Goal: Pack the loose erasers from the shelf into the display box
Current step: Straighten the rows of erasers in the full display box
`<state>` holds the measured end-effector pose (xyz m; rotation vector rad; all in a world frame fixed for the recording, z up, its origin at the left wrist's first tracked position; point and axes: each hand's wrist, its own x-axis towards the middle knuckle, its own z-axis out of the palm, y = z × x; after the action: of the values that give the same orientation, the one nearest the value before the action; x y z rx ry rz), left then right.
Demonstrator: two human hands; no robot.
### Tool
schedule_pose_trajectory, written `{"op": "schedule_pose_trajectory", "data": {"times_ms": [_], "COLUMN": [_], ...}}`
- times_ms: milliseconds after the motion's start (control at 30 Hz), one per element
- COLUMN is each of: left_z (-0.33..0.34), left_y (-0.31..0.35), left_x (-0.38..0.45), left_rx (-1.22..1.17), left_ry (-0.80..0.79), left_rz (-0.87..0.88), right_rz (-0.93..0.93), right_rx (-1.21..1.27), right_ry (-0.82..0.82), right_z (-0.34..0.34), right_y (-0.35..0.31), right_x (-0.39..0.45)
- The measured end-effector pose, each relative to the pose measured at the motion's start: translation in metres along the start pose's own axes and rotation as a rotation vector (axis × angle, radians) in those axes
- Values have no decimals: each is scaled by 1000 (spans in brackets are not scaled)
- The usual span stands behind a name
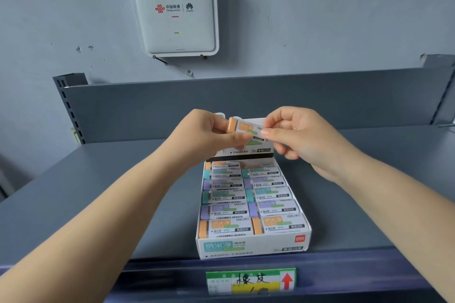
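Holding one orange-ended eraser in a white printed paper sleeve (pixel 246 128) up in the air, both hands meet over the back of the white cardboard display box (pixel 251 247). Left hand (pixel 209 131) pinches the eraser's orange end w/ curled fingers and thumb; right hand (pixel 293 134) pinches the sleeved end, fingers curled narrow around it. Eraser lies roughly level, just in front of the box's upright rear flap, not touching the packed rows below.

Box sits on the grey metal shelf (pixel 98 179), near the front edge, approx centred. Inside: two columns of sleeved erasers (pixel 248 202) laid flat, orange at the front, then purple, teal, purple, teal, orange towards the back. Can't tell if any slot at the back is free; hands hide it.

Green-and-yellow handwritten price tag w/ red arrow (pixel 251 280) is clipped to the shelf lip below the box. White square wifi router (pixel 173 8) hangs on the grey wall above.
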<state>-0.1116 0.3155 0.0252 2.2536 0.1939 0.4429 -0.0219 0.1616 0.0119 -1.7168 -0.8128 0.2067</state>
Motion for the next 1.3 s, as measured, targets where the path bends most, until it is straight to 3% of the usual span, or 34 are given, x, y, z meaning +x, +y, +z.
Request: {"op": "schedule_pose_trajectory", "data": {"times_ms": [167,300,400,533,767,933,1167,1300], "left_z": [-1,-5,-4,-4,-8,-6,-3,1], "left_y": [-16,-28,-32,-36,-39,-37,-32,-34], "left_x": [0,-4,-8,-11,-16,-19,-40,-58], "left_rx": [246,443,516,495,366,408,426,376], "left_ry": [43,2,-21,10,16,3,-38,38], "left_rz": [6,11,11,-5,-62,-56,0,7], "right_rz": [5,-21,-17,-31,-126,-177,-238,-224], "right_rx": [-183,-428,-467,-464,-680,-778,-706,-706], "right_ry": [20,40,49,71,22,-26,-235,-218], "right_z": [-9,-6,-4,-3,-2,-4,-7,-4], "right_y": [13,24,27,30,37,30,15,20], "right_x": [2,3,2,1,0,-5,-25,-30]}}
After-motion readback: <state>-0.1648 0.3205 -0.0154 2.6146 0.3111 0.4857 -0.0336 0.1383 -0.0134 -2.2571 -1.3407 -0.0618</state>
